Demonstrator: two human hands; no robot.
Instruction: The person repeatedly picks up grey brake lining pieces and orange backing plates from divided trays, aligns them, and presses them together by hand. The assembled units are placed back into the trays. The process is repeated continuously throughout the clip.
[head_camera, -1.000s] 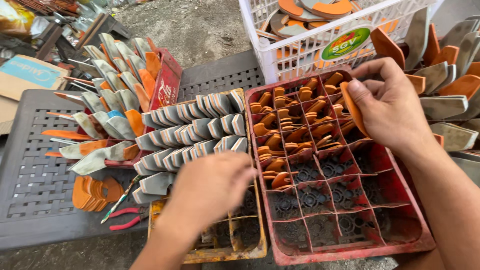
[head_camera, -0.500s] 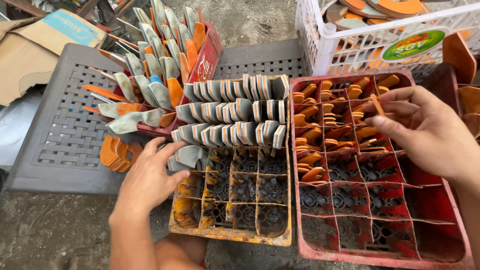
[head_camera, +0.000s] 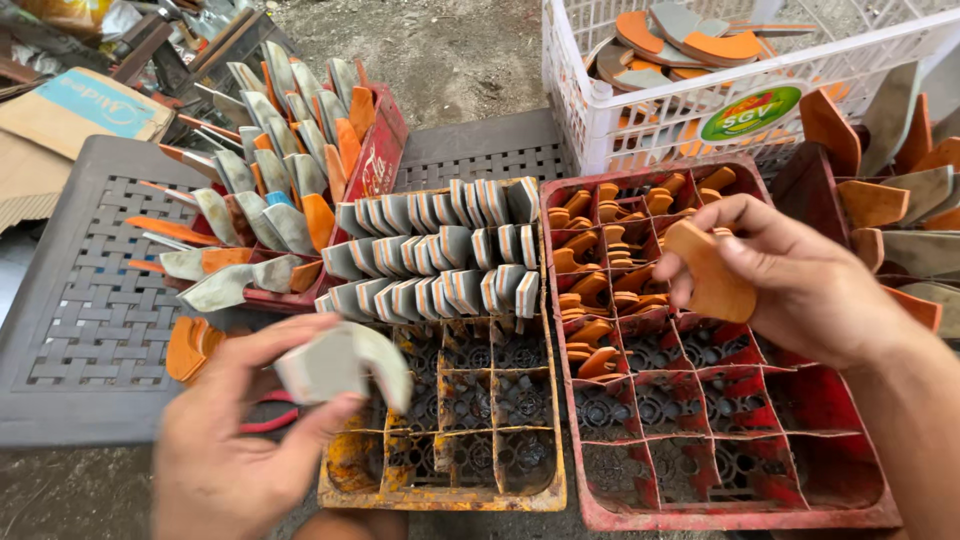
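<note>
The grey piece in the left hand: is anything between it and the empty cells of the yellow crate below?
Nothing visible. The left hand holds the grey piece over the near-left corner of the yellow crate, whose front cells are empty. The stacked grey pieces fill only the far rows.

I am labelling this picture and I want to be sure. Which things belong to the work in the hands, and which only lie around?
In the work:
- left hand, holding grey curved piece
- right hand, holding orange piece
- yellow divided crate
- red divided crate

Lying about:
- white basket
- cardboard
- red-handled pliers
- grey plastic table
</note>
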